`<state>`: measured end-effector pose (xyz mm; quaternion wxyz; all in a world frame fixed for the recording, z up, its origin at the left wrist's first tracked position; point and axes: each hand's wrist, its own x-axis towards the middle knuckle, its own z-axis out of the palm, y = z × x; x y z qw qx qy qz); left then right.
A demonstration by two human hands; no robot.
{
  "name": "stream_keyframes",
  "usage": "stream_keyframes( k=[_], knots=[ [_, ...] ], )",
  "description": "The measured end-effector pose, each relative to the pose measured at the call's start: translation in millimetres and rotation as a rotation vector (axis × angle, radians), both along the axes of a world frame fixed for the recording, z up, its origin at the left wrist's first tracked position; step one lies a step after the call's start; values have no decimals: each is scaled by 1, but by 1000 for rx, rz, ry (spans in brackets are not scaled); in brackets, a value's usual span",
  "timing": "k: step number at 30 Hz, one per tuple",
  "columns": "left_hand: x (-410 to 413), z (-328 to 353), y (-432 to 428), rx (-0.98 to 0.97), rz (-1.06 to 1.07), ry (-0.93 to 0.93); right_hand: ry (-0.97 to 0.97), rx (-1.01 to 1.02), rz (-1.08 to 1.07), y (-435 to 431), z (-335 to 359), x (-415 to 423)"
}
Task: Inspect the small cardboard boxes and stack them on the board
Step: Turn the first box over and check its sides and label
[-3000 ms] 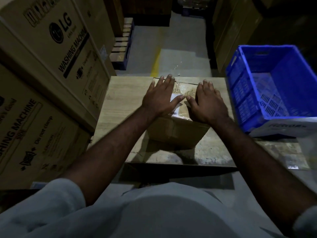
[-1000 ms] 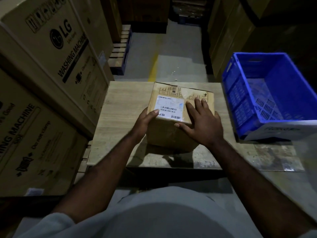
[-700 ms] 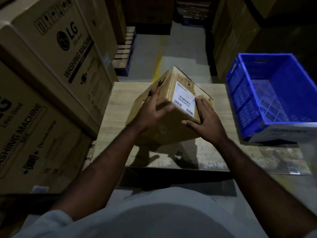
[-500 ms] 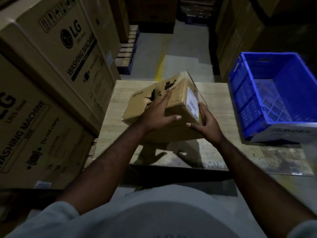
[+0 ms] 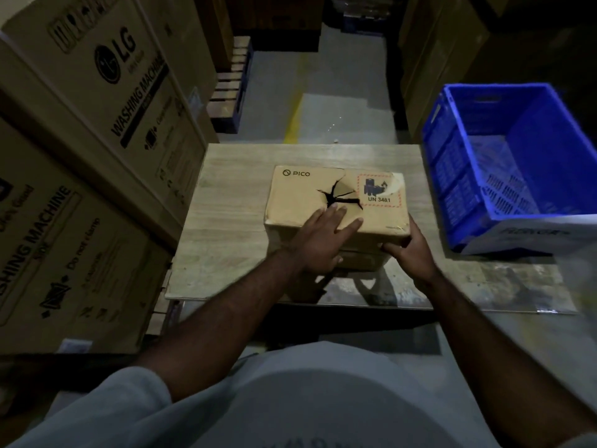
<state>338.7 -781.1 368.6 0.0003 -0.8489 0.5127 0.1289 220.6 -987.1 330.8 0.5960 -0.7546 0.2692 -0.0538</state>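
Observation:
A small cardboard box (image 5: 310, 202) sits in the middle of the pale wooden board (image 5: 226, 227). Its top face shows a PICO logo, a red UN 3481 label and a ragged torn hole near the centre. My left hand (image 5: 318, 244) grips the near top edge, fingers laid over the top just short of the hole, thumb on the front face. My right hand (image 5: 412, 252) holds the near right corner, fingers curled round its lower edge. The box's underside and far side are hidden.
A blue plastic crate (image 5: 523, 156) stands right of the board, with a white sheet (image 5: 542, 236) at its near edge. Large LG washing machine cartons (image 5: 97, 130) tower along the left. A pallet (image 5: 231, 85) and grey floor with a yellow line lie beyond.
The box has been lifted and rolled over in both hands. The barcode label face has gone out of sight, and the torn PICO face is now on top.

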Motion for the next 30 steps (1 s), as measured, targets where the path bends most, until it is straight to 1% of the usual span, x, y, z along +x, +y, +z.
stream_keyframes(
  k=[2,3,5,7,9,11,13,16,20,26,30],
  knots=[
    [0,-1,0,-20,28,-1,-2,-56,31,-1,-1,-6],
    [1,0,2,-44,52,3,-12,-116,46,-1,0,-7],
    [5,1,7,-80,124,3,-31,-272,76,0,4,-7],
    [13,3,15,-80,203,-12,1,-450,120,1,11,-5],
    [23,4,24,-60,278,-29,47,-643,193,6,20,-2],
    [34,5,33,-30,333,-50,37,-839,274,11,29,6],
    [42,2,42,9,374,-75,64,-961,332,16,37,16],
    [45,-5,50,54,381,-113,185,-1024,361,23,38,29],
    [42,-12,49,28,392,-133,317,-1211,401,26,30,34],
    [41,-13,50,16,379,-133,405,-1290,414,30,28,36],
    [42,-15,50,11,369,-134,413,-1296,422,31,30,36]
  ],
)
